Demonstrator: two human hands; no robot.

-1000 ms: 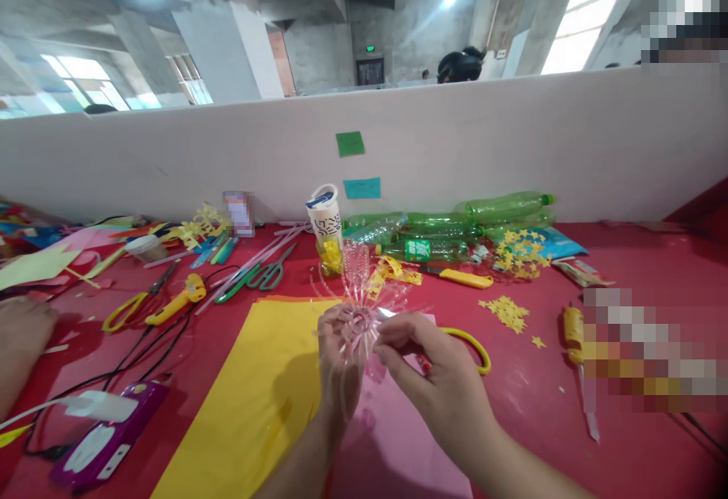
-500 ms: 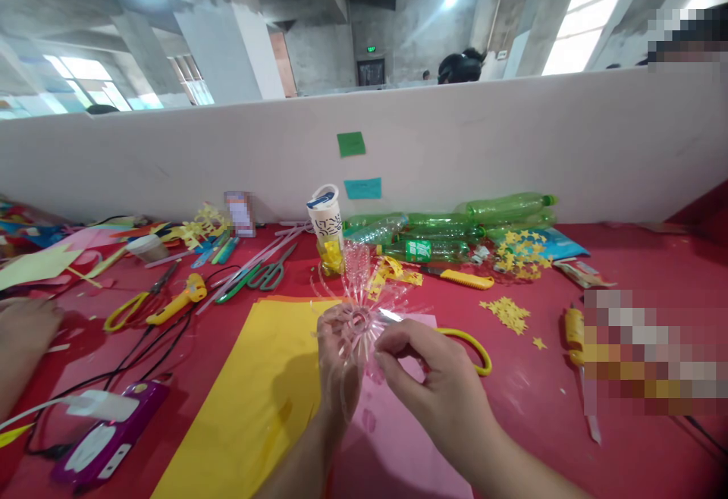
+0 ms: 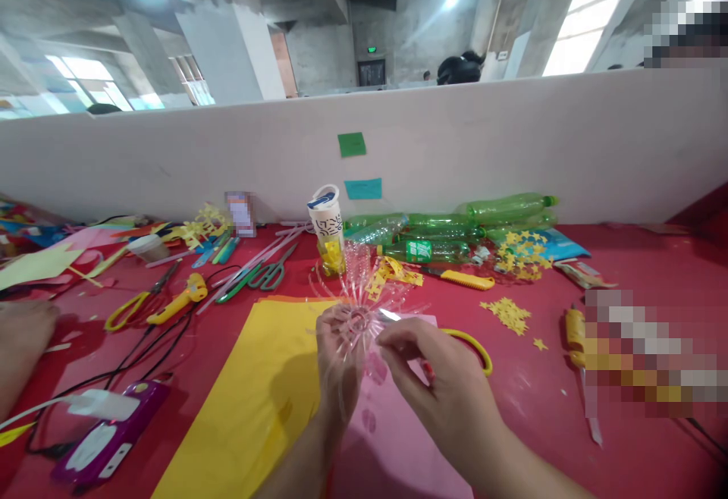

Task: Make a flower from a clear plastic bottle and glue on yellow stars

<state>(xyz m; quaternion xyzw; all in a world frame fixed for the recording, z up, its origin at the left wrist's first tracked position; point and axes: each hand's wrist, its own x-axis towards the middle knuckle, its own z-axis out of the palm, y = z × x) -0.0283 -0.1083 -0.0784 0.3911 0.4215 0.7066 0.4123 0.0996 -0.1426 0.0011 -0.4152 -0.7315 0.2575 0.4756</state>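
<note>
A clear plastic bottle piece (image 3: 359, 321), cut into many thin strips that fan outward around a ring, is in my left hand (image 3: 337, 362), whose fingers close around its left side. My right hand (image 3: 440, 381) reaches in from the right, thumb and forefinger pinched at one of the strips; the strip is thin and hard to see there. Behind this hand lie yellow-handled scissors (image 3: 481, 351), their middle hidden by it. Pink paper (image 3: 392, 438) and yellow paper (image 3: 244, 385) lie flat beneath my hands.
Green bottles (image 3: 444, 224) lie along the white partition (image 3: 171, 158) beside a paper cup (image 3: 327, 214). Yellow stars (image 3: 508, 315) and a cutter (image 3: 466, 279) sit right. Left are a glue gun (image 3: 179, 298), cables, a purple power strip (image 3: 114, 431) and another person's hand (image 3: 26, 340).
My hands stay almost in place. The plastic strips have turned slightly and tilted a little in my left hand; the right fingers have shifted slightly.
</note>
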